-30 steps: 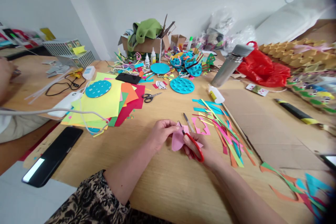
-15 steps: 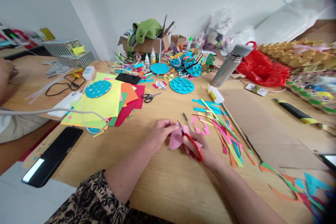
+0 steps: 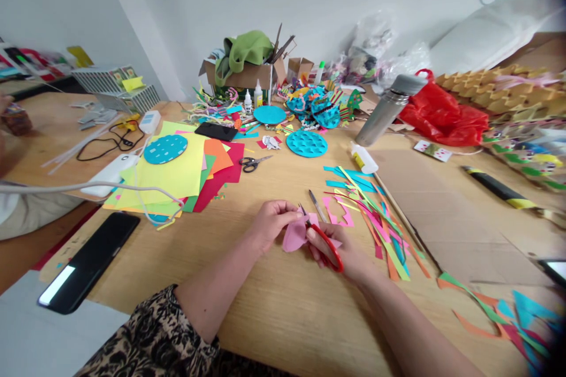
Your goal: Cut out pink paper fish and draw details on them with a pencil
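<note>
My left hand (image 3: 274, 222) pinches the edge of a piece of pink paper (image 3: 293, 237) above the middle of the wooden table. My right hand (image 3: 340, 250) grips red-handled scissors (image 3: 328, 244), whose blades lie at the paper's upper edge, close to my left fingertips. Part of the pink paper is hidden behind the scissors and my right fingers. Just beyond my hands lies a pen (image 3: 317, 206), and right of it a pink paper cutout frame (image 3: 339, 211). Colored paper strips (image 3: 384, 221) are scattered to the right.
Stacked colored paper (image 3: 177, 174) and black scissors (image 3: 254, 164) lie to the left. A phone (image 3: 88, 262) rests near the front left edge. Cardboard (image 3: 437, 218), a metal bottle (image 3: 384, 111) and a glue bottle (image 3: 364, 159) are on the right. At far left, another person's arm (image 3: 35, 241) shows.
My hands, the pink paper and the scissors have barely moved. At far left, the other person's hand has shifted away, and a dark patterned object now shows there.
</note>
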Demonstrator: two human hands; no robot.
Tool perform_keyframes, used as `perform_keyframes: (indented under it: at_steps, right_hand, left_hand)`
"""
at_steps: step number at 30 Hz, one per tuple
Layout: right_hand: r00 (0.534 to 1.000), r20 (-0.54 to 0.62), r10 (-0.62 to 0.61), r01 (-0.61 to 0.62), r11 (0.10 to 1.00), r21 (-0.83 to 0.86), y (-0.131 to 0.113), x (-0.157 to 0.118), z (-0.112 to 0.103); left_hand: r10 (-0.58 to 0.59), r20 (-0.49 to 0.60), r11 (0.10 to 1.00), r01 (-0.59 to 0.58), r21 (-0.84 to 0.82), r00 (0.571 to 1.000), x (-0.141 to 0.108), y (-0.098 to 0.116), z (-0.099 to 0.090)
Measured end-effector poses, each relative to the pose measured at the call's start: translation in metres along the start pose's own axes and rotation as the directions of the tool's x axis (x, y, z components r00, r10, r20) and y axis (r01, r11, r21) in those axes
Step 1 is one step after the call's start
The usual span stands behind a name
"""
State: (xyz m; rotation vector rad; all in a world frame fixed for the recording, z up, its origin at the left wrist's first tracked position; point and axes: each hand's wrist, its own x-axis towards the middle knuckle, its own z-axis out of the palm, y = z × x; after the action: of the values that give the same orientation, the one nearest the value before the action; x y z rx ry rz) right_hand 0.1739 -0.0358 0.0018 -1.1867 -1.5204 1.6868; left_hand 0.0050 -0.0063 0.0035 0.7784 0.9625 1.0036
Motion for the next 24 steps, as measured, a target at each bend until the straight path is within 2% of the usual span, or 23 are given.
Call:
perform_keyframes:
  at_steps: [13,24]
  right_hand:
    - [0.999,-0.019,0.031,-0.032,0.999,-0.036,-0.0010,0.0005,-0.0005]
    - [0.999,0.045,0.020,-0.017,0.999,-0.051,-0.0039,-0.0020,-0.0034]
  left_hand:
    - [0.006,-0.001,1.000,-0.006,0.005,1.000,0.0013,-0.0006,-0.0026]
    - [-0.044,0.020,0.999,0.044,0.020,0.999,0.0000,0.0026,-0.0016]
